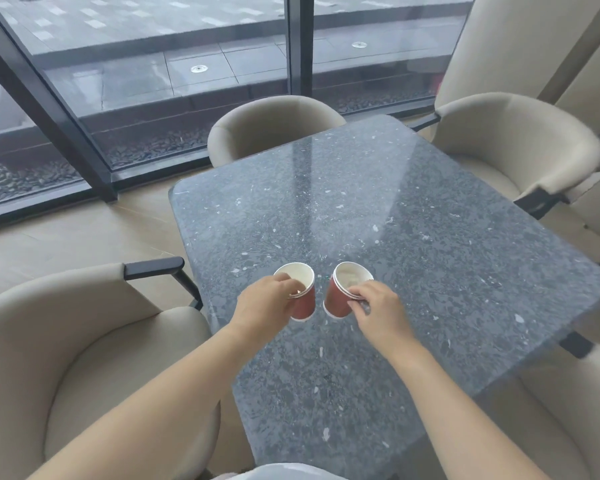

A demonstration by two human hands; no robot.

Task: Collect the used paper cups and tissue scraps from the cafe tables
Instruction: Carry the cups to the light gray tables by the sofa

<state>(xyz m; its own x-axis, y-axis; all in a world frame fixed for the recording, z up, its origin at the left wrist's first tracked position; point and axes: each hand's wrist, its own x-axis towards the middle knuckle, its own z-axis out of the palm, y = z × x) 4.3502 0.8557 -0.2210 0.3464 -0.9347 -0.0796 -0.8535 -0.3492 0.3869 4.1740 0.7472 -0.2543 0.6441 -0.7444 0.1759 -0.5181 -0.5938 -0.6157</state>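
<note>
Left grip point(264, 303) pinches the left cup point(305, 304) by its rim, right grip point(378, 308) the right cup point(336, 301), near the left edge of the worktop point(413, 202); pickup here looks done, carry-off remains.

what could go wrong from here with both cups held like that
1. Each cup is tilted and pinched only at the rim, the left cup by the left hand and the right cup by the right hand. A soft paper rim may buckle and slip.
2. Any dregs inside, which I cannot see, could spill onto the table.
</note>
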